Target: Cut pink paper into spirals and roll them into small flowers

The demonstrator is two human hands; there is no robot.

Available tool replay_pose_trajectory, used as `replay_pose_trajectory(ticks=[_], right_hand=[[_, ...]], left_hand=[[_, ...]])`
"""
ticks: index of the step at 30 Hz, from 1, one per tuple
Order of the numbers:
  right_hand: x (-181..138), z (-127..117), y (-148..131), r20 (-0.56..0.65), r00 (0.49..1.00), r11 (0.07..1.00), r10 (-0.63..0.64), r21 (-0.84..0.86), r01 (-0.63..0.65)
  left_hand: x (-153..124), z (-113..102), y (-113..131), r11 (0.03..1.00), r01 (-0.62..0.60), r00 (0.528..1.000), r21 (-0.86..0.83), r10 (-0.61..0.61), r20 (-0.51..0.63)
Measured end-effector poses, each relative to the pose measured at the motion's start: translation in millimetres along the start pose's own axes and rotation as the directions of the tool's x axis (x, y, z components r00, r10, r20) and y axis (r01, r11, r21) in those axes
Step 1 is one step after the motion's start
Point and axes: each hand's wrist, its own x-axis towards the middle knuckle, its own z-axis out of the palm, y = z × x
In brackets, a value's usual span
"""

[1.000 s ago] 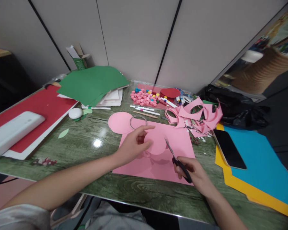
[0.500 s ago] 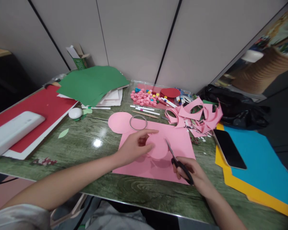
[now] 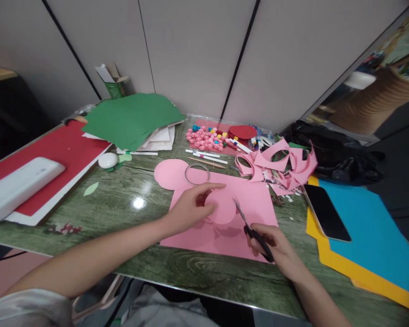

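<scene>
My left hand (image 3: 191, 206) pinches a cut pink paper circle (image 3: 221, 208) and holds it just above a large pink paper sheet (image 3: 255, 197) lying on the green table. My right hand (image 3: 276, 247) grips black-handled scissors (image 3: 250, 227), whose blades point up and left at the circle's right edge. A second pink circle (image 3: 170, 173) lies flat beyond the sheet, with a thin metal ring (image 3: 197, 174) resting beside it.
Pink paper scraps (image 3: 282, 165) are heaped at the right. A phone (image 3: 325, 210) lies on blue and yellow sheets (image 3: 364, 236). Markers (image 3: 206, 155), pink beads (image 3: 204, 138), green paper (image 3: 131, 118), a red mat (image 3: 54, 150) with a white case (image 3: 17, 186) lie behind and to the left.
The pink circle in my left hand has turned slightly, and the scissors shifted a little along its right edge. Both hands stay in nearly the same place.
</scene>
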Motion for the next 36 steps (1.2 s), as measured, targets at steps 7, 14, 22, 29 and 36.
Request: replay_pose_trajectory(ticks=[7,14,22,29,36], right_hand=[[0.5,0.9,0.1,-0.012,1.000,1.000,0.011,-0.004,-0.011],[0.8,1.5,-1.7,-0.038,0.999,1.000,0.017,0.007,-0.017],[-0.2,3.8,-5.7,-0.033,0.999,0.999,0.031,0.011,-0.031],[0.6,4.2,-4.4,-0.021,0.999,1.000,0.031,0.004,-0.031],[1.3,3.7,-2.7,-0.016,1.000,1.000,0.024,-0.016,-0.024]], left_hand=[[1.5,-0.4,0.0,0.999,-0.038,0.999,-0.033,0.038,-0.006],[0.8,4.5,-2.5,0.988,0.046,0.999,-0.149,-0.044,0.017],[1.1,2.9,-1.6,0.994,0.028,0.997,-0.103,-0.021,0.074],[-0.1,2.5,-1.5,0.999,0.007,0.997,-0.036,-0.004,0.074],[0.4,1.9,0.5,0.998,0.010,1.000,0.057,-0.011,0.018]])
